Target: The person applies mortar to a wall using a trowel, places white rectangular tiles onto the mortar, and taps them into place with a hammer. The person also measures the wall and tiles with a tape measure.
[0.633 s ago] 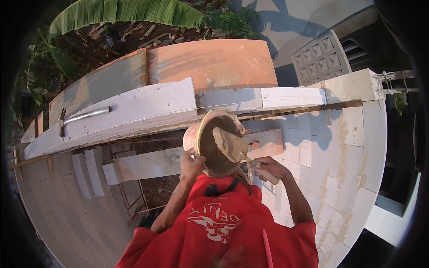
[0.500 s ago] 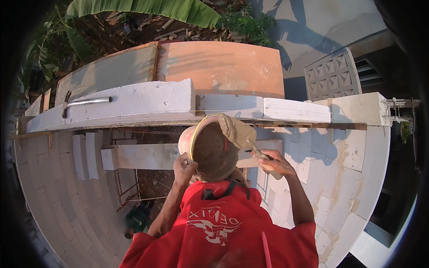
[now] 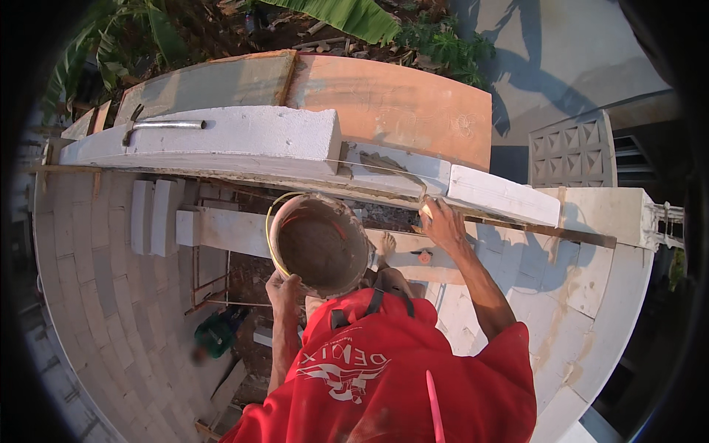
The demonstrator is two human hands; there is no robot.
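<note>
My left hand (image 3: 283, 289) is closed on the near left rim of a round bucket (image 3: 275, 235), which is tilted toward me. Grey wet mortar (image 3: 317, 255) lies inside, and a yellow rim or handle curves along the bucket's left side. In my right hand (image 3: 446, 227) is a trowel (image 3: 423, 193), gripped by its pale handle. Its blade lies over the top of the lower wall course (image 3: 362, 158), in the gap between two white blocks. Mortar is smeared there, so blade and mortar are hard to tell apart.
A long white block (image 3: 221, 140) carries a hammer (image 3: 170, 125); a shorter white block (image 3: 502, 195) sits to the right. A taut string runs along the wall. My bare foot (image 3: 387, 244) is on a plank beside a small orange object (image 3: 422, 256). Far below left is another person (image 3: 214, 336).
My right hand has moved forward, taking the mortar-laden trowel from beside the bucket to the wall top. The bucket has shifted left, and the view has turned slightly.
</note>
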